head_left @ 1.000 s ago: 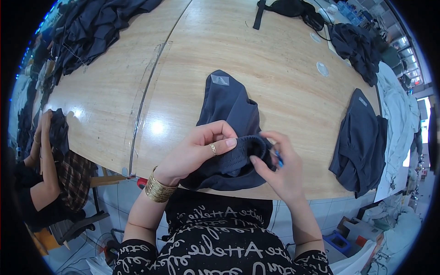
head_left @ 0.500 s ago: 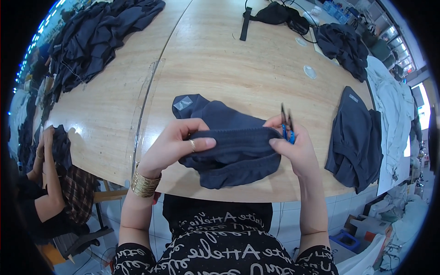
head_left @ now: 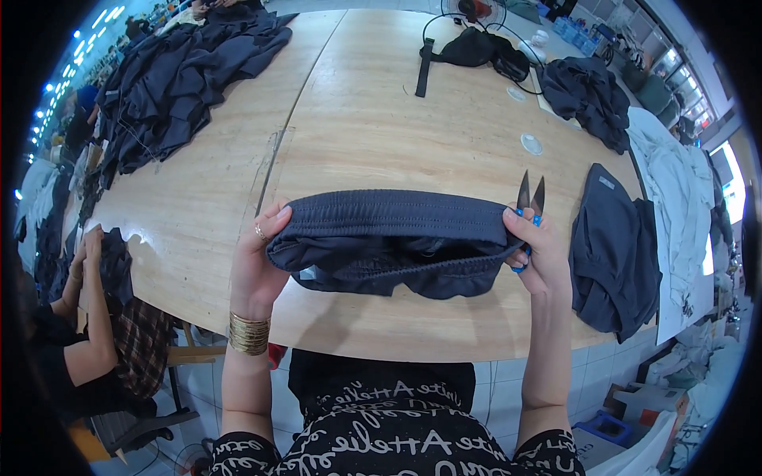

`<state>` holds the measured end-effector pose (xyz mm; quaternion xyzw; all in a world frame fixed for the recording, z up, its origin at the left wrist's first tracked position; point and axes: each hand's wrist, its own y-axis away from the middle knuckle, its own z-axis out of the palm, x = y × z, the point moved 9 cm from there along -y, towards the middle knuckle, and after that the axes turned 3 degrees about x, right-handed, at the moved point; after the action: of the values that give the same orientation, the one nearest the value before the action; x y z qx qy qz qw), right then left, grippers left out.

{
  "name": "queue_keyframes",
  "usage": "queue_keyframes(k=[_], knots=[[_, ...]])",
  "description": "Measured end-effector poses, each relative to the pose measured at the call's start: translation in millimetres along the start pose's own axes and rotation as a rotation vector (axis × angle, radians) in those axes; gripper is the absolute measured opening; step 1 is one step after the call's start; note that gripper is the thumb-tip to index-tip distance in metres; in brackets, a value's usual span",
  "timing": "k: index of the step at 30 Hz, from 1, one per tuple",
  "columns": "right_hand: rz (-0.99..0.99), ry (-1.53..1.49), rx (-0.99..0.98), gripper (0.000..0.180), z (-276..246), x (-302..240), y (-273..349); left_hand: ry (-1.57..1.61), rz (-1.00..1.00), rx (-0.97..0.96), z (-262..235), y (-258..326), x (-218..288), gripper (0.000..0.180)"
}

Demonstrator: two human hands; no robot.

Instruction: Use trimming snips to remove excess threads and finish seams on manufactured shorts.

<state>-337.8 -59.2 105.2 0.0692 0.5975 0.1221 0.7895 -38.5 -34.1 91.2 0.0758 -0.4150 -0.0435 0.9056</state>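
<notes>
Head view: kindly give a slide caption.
Left hand and right hand hold a dark garment; the right also grips scissors.

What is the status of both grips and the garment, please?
Left grip: on left end of dark garment. Right grip: on its right end, also holding blue-handled scissors. Garment: spread between both, above table. Blades: apart, clear of cloth.

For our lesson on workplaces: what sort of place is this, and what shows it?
Probably a garment workshop: blue-handled snips in the right hand, a dark garment held open at its waistband, and a heap of dark fabric on the wide table.
</notes>
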Motion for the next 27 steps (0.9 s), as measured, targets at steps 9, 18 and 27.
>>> queue_keyframes(k=[9,18,27], knots=[[-0.053,-0.047,0.068,0.019,-2,-2,0,0.128,-0.043,-0.224,-16,2,-15,0.028],[0.046,-0.055,0.054,0.019,-6,20,-6,-0.088,-0.178,-0.029,-20,0,-39,0.020],[0.417,0.041,0.050,0.017,-11,133,-27,-1.224,0.631,0.217,5,8,-19,0.015]])
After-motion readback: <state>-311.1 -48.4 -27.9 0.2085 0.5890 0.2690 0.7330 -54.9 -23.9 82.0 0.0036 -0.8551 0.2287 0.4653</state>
